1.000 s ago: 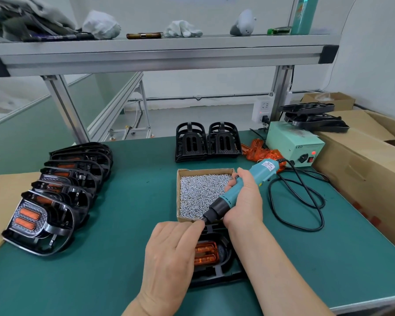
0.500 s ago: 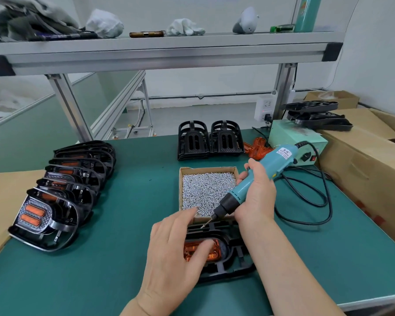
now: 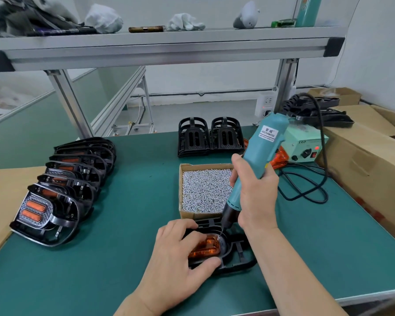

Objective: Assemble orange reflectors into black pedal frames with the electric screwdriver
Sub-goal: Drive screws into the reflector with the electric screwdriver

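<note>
Screwdriver (image 3: 255,160), gripped by right hand (image 3: 257,199), seemingly touches orange reflector (image 3: 205,249); left hand (image 3: 176,258) clasps pedal frame (image 3: 240,258).

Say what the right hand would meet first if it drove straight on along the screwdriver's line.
Most likely the orange reflector seated in the black pedal frame: the right hand's electric screwdriver points down at its far end. Whether the bit touches is unclear.

Your left hand (image 3: 178,254) and right hand (image 3: 255,197): bare. Left forearm (image 3: 135,304) and right forearm (image 3: 290,270): uncovered as far as the near edge of the green bench (image 3: 100,270).
</note>
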`<move>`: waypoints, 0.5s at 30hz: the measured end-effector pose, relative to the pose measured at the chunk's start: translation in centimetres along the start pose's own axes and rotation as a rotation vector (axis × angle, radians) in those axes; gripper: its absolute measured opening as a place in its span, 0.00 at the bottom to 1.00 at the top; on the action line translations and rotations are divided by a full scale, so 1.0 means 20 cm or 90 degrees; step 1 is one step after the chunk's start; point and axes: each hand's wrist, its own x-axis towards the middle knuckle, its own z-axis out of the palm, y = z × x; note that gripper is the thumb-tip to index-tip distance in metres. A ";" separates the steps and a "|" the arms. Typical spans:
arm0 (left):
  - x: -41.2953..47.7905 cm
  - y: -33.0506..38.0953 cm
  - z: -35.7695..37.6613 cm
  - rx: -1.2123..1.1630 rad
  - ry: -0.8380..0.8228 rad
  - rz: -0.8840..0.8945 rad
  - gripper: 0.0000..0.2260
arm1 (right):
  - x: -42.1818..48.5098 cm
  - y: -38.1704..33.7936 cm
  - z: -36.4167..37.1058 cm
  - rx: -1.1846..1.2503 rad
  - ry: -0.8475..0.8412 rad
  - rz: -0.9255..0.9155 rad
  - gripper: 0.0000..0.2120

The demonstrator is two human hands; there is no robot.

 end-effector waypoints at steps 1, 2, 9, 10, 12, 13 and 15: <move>0.00 0.00 0.00 0.003 0.000 0.001 0.19 | -0.01 0.00 0.01 -0.003 -0.011 -0.008 0.09; 0.00 0.00 0.00 0.005 0.001 0.002 0.19 | -0.03 0.00 0.01 -0.008 -0.019 -0.014 0.09; -0.01 -0.01 0.01 0.007 0.002 0.002 0.19 | -0.06 0.03 0.02 -0.065 -0.030 -0.057 0.10; -0.01 -0.01 0.01 0.007 0.003 0.004 0.18 | -0.06 0.04 0.03 -0.073 -0.032 -0.061 0.10; -0.01 -0.01 0.01 0.008 0.005 0.004 0.18 | -0.06 0.04 0.03 -0.077 -0.043 -0.064 0.08; -0.01 -0.02 0.01 0.008 0.007 0.004 0.18 | -0.06 0.04 0.04 -0.076 -0.047 -0.065 0.07; -0.01 -0.02 0.01 0.010 0.009 0.005 0.18 | -0.07 0.05 0.04 -0.083 -0.051 -0.065 0.08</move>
